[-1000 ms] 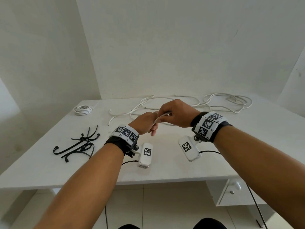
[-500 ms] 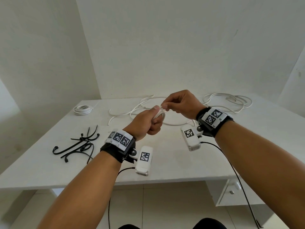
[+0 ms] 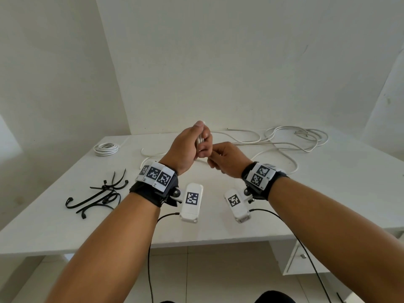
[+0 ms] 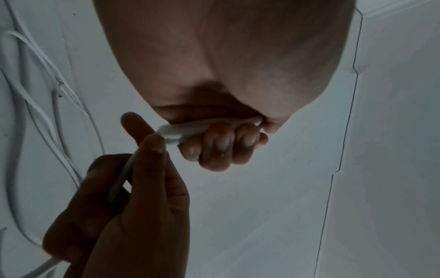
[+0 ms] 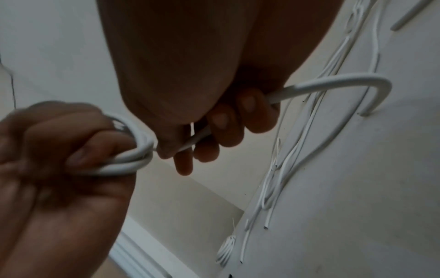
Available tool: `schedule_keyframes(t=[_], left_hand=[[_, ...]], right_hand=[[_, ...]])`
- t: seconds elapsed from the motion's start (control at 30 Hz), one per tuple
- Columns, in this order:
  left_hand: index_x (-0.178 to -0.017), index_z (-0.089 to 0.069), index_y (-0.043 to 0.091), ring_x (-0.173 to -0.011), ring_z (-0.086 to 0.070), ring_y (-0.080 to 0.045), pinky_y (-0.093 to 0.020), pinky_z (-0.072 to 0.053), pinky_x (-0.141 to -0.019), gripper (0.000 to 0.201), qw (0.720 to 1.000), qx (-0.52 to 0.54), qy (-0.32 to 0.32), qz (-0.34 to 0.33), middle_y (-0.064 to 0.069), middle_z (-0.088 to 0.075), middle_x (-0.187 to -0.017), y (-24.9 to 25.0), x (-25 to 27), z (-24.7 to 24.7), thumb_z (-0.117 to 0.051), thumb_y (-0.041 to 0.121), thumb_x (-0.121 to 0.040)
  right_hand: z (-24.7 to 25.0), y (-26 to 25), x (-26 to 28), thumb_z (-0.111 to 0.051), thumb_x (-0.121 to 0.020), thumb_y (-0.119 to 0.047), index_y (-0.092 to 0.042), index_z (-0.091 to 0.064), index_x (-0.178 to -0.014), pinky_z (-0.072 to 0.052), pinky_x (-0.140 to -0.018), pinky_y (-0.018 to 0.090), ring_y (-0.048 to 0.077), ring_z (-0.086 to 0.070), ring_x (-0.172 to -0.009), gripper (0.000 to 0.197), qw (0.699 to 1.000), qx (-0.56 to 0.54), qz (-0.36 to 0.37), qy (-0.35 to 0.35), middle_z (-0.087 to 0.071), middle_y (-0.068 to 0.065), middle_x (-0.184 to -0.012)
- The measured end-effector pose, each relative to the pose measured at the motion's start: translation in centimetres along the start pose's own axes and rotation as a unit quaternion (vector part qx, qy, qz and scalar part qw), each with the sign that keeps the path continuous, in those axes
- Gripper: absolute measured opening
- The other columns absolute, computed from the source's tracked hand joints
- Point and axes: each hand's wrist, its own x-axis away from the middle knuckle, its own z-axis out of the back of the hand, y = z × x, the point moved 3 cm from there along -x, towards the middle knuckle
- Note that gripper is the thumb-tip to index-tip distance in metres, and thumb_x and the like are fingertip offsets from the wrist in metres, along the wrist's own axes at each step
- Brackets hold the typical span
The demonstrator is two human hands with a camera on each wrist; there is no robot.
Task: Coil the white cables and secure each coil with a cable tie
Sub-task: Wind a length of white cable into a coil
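Observation:
My left hand point(image 3: 202, 147) is raised above the white table point(image 3: 328, 193) and grips a small bundle of white cable loops point(image 3: 200, 139). The left wrist view shows its fingers point(image 4: 221, 146) curled round the loops point(image 4: 190, 127). My right hand point(image 3: 215, 159) is just below and to the right, pinching the strand that leaves the loops. In the right wrist view its fingers point(image 5: 226, 122) hold that strand point(image 5: 333, 82), which bends down to the table. The rest of the loose white cable point(image 3: 295, 138) lies tangled at the back right.
A finished white coil point(image 3: 106, 148) lies at the table's back left. Several black cable ties point(image 3: 102, 193) are piled near the left edge. A drawer unit point(image 3: 303, 256) stands under the table's right side. Walls close off the back and left.
My left hand has risen and turned upright with the loops. My right hand has come down from above the left hand to just below and right of it, still on the strand.

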Motion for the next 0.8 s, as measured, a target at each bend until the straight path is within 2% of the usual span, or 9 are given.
schedule_keyframes(t=[0.07,0.13,0.2,0.27,0.4,0.5,0.57,0.7,0.8], left_hand=[[-0.076,-0.040,0.016,-0.049,-0.036,-0.014,-0.025,-0.023,-0.050,0.034,0.999,-0.048,0.020,-0.004,0.003,-0.035,-0.057,-0.2,-0.2,0.4,-0.028,0.038,-0.099],[-0.078,-0.039,0.015,-0.051,-0.037,-0.013,-0.020,-0.031,-0.050,0.035,0.993,-0.105,0.050,-0.013,0.003,-0.035,-0.059,-0.4,-0.5,0.9,-0.026,0.034,-0.104],[-0.080,-0.039,0.012,-0.052,-0.037,-0.013,-0.018,-0.035,-0.053,0.035,0.981,-0.179,0.068,-0.016,0.003,-0.035,-0.059,-0.7,-0.8,1.4,-0.027,0.032,-0.106],[-0.084,-0.040,0.010,-0.053,-0.037,-0.013,-0.018,-0.036,-0.052,0.034,0.967,-0.245,0.075,0.009,0.003,-0.036,-0.059,-1.4,-1.0,2.1,-0.027,0.030,-0.107],[-0.084,-0.041,0.011,-0.053,-0.041,-0.010,-0.022,-0.039,-0.058,0.032,0.945,-0.308,0.068,0.084,0.003,-0.041,-0.062,-3.0,-0.8,3.5,-0.031,0.031,-0.106],[-0.077,-0.041,0.014,-0.050,-0.044,-0.010,-0.028,-0.038,-0.059,0.034,0.934,-0.332,0.024,0.134,0.002,-0.045,-0.060,-4.2,-0.1,3.6,-0.032,0.030,-0.105],[-0.073,-0.041,0.013,-0.048,-0.043,-0.013,-0.029,-0.036,-0.058,0.042,0.919,-0.361,-0.021,0.157,0.001,-0.046,-0.056,-4.7,0.5,3.0,-0.027,0.037,-0.104],[-0.072,-0.042,0.010,-0.048,-0.029,-0.016,-0.024,-0.027,-0.047,0.051,0.955,-0.211,-0.049,0.203,0.000,-0.037,-0.053,-5.2,1.3,1.9,-0.019,0.040,-0.106],[-0.063,-0.036,0.017,-0.048,-0.017,-0.014,-0.023,-0.018,-0.044,0.052,0.973,-0.141,-0.064,0.174,0.001,-0.024,-0.055,-5.1,1.6,1.3,-0.028,0.048,-0.103]], right_hand=[[-0.8,-0.3,0.2,-0.049,-0.101,-0.038,-0.029,-0.060,-0.060,-0.042,-0.054,0.021,0.006,-0.045,-0.045,0.044,0.999,0.031,0.008,-0.017,-0.054,-0.009,-0.051],[-1.8,-0.4,0.3,-0.048,-0.102,-0.037,-0.037,-0.068,-0.075,-0.044,-0.058,0.023,0.005,-0.047,-0.048,0.033,0.998,0.051,0.024,-0.041,-0.057,-0.009,-0.056],[-2.5,-0.6,0.4,-0.048,-0.102,-0.038,-0.020,-0.072,-0.090,-0.044,-0.059,0.026,0.009,-0.048,-0.052,0.032,0.994,0.086,0.040,-0.051,-0.060,-0.001,-0.063],[-2.6,-0.7,0.6,-0.049,-0.102,-0.037,-0.012,-0.069,-0.089,-0.040,-0.058,0.025,0.008,-0.047,-0.053,0.035,0.989,0.126,0.056,-0.052,-0.058,-0.002,-0.063],[-1.4,-1.1,1.1,-0.056,-0.099,-0.032,-0.017,-0.074,-0.098,-0.033,-0.058,0.012,-0.004,-0.048,-0.057,0.023,0.979,0.172,0.087,-0.068,-0.051,-0.021,-0.062],[-0.1,-1.9,1.0,-0.062,-0.095,-0.031,-0.019,-0.075,-0.099,-0.045,-0.065,0.023,0.005,-0.055,-0.065,0.018,0.974,0.183,0.106,-0.080,-0.063,-0.013,-0.074],[1.1,-2.3,0.6,-0.068,-0.091,-0.029,-0.021,-0.076,-0.095,-0.046,-0.067,0.022,0.004,-0.057,-0.068,0.013,0.976,0.173,0.103,-0.080,-0.067,-0.012,-0.079],[3.5,-2.8,0.0,-0.075,-0.086,-0.027,-0.022,-0.077,-0.091,-0.042,-0.063,0.008,-0.005,-0.058,-0.064,0.008,0.985,0.133,0.086,-0.066,-0.066,-0.019,-0.071],[5.0,-2.7,-0.2,-0.078,-0.084,-0.024,-0.019,-0.077,-0.090,-0.049,-0.070,0.011,-0.001,-0.065,-0.073,0.008,0.994,0.072,0.072,-0.042,-0.073,-0.010,-0.078]])
